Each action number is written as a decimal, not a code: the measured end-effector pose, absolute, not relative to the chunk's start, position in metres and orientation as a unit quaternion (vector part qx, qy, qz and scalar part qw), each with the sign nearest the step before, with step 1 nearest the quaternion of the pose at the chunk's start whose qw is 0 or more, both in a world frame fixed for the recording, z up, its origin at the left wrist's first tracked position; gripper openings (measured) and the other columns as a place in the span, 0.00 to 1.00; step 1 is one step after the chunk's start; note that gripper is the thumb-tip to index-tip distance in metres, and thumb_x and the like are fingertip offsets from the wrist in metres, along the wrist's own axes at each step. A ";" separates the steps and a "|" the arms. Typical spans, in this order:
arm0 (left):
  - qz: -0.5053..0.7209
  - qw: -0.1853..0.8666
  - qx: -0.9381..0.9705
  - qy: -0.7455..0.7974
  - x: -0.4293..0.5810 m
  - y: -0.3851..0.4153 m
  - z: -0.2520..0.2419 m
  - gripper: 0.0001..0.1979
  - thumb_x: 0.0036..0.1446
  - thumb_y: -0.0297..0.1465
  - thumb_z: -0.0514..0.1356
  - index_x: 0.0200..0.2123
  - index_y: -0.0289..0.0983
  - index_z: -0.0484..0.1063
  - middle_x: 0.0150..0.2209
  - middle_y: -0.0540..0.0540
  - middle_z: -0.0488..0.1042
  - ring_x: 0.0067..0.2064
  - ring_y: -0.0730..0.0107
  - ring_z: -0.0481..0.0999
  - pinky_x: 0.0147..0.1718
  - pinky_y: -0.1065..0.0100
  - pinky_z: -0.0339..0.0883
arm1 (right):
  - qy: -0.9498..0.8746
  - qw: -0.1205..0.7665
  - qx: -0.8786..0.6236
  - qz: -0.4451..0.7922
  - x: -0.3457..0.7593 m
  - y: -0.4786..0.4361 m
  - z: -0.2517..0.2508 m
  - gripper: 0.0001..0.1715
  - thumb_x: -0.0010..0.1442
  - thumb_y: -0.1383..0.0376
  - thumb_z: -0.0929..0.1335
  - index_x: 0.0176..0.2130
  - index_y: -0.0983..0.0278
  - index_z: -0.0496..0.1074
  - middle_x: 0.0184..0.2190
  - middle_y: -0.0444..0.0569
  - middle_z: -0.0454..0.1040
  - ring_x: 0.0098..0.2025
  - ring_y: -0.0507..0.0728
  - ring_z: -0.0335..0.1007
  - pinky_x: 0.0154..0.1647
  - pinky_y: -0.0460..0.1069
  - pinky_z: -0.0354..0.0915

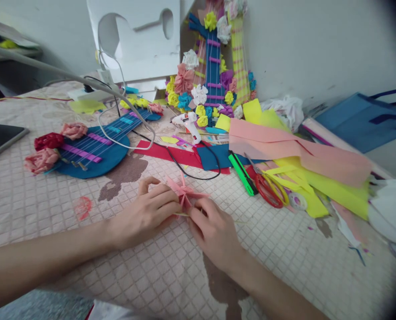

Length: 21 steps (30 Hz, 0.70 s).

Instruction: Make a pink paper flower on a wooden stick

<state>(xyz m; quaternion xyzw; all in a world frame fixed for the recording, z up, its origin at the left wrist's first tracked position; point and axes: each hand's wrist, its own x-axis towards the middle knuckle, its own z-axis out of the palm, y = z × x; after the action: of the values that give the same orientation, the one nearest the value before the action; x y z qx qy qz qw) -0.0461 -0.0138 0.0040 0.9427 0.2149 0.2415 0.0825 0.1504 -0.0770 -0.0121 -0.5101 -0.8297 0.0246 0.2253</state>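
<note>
Between my two hands is a pink paper flower [185, 194] with pointed petals spread outward, low over the quilted table cover. My left hand [154, 206] is closed on its left side, the fingers curled round the petals. My right hand [214, 229] pinches its lower right edge with thumb and fingers. A thin pale strip or stick shows under the flower, partly hidden by the fingers. Past my left hand lies a blue guitar-shaped craft [113, 158] with strings, purple bars and paper roses [74, 130] at its end.
A white glue gun [188, 124] with a black cord rests beyond the flower. To the right are a green utility knife [243, 173], red and yellow scissors [269, 189], a tape roll [298, 201] and pink paper [294, 149]. A phone [1, 138] lies far left; decorated guitars [213, 66] lean on the wall.
</note>
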 end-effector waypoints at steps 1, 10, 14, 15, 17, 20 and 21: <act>0.242 0.083 0.943 0.215 -0.046 -0.014 0.004 0.07 0.63 0.25 0.53 0.41 0.40 0.69 0.39 0.50 0.75 0.43 0.67 0.69 0.51 0.57 0.47 | -0.829 0.227 -0.511 0.024 0.150 -0.077 -0.012 0.09 0.60 0.70 0.63 0.39 0.65 0.72 0.36 0.51 0.68 0.40 0.56 0.67 0.35 0.49 0.69; 0.242 0.080 0.947 0.196 -0.044 -0.013 0.007 0.09 0.63 0.23 0.51 0.42 0.39 0.68 0.40 0.48 0.75 0.44 0.66 0.69 0.50 0.58 0.49 | -0.827 0.242 -0.507 0.019 0.148 -0.076 -0.008 0.11 0.62 0.70 0.62 0.42 0.65 0.72 0.36 0.52 0.69 0.38 0.56 0.68 0.33 0.49 0.69; 0.215 0.090 0.957 0.175 -0.045 -0.010 0.007 0.11 0.63 0.22 0.50 0.44 0.39 0.67 0.42 0.47 0.74 0.46 0.66 0.68 0.50 0.58 0.49 | -0.825 0.233 -0.514 0.019 0.148 -0.076 -0.009 0.10 0.61 0.70 0.62 0.39 0.65 0.72 0.35 0.51 0.68 0.37 0.56 0.67 0.32 0.49 0.69; 0.209 0.093 0.958 0.173 -0.046 -0.008 0.006 0.12 0.62 0.21 0.50 0.44 0.39 0.67 0.42 0.47 0.74 0.46 0.66 0.68 0.50 0.58 0.49 | -0.826 0.230 -0.515 0.022 0.148 -0.076 -0.009 0.10 0.61 0.70 0.62 0.40 0.65 0.72 0.36 0.51 0.68 0.37 0.55 0.67 0.31 0.49 0.69; 0.208 0.097 0.958 0.170 -0.048 -0.007 0.006 0.13 0.61 0.20 0.50 0.45 0.38 0.67 0.43 0.47 0.74 0.47 0.66 0.67 0.50 0.58 0.48 | -0.826 0.230 -0.514 0.025 0.148 -0.076 -0.009 0.11 0.61 0.70 0.62 0.41 0.65 0.72 0.36 0.51 0.68 0.37 0.55 0.67 0.31 0.48 0.68; 0.212 0.100 0.956 0.174 -0.049 -0.005 0.007 0.11 0.62 0.21 0.51 0.44 0.39 0.67 0.44 0.47 0.73 0.47 0.66 0.67 0.49 0.58 0.49 | -0.823 0.235 -0.516 0.018 0.148 -0.076 -0.009 0.11 0.62 0.70 0.61 0.40 0.65 0.72 0.35 0.50 0.67 0.36 0.54 0.67 0.30 0.47 0.67; 0.211 0.098 0.956 0.179 -0.049 -0.005 0.007 0.11 0.62 0.22 0.51 0.44 0.39 0.67 0.44 0.47 0.74 0.47 0.66 0.68 0.49 0.58 0.50 | -0.823 0.236 -0.517 0.018 0.148 -0.076 -0.010 0.10 0.61 0.70 0.62 0.39 0.65 0.72 0.35 0.50 0.67 0.36 0.54 0.66 0.30 0.47 0.67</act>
<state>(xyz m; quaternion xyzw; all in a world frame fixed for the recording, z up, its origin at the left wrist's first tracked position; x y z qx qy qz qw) -0.0490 -0.0047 0.0074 0.9559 0.1792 0.2109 0.0981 0.1480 -0.0755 -0.0095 -0.5172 -0.8225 0.0177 0.2358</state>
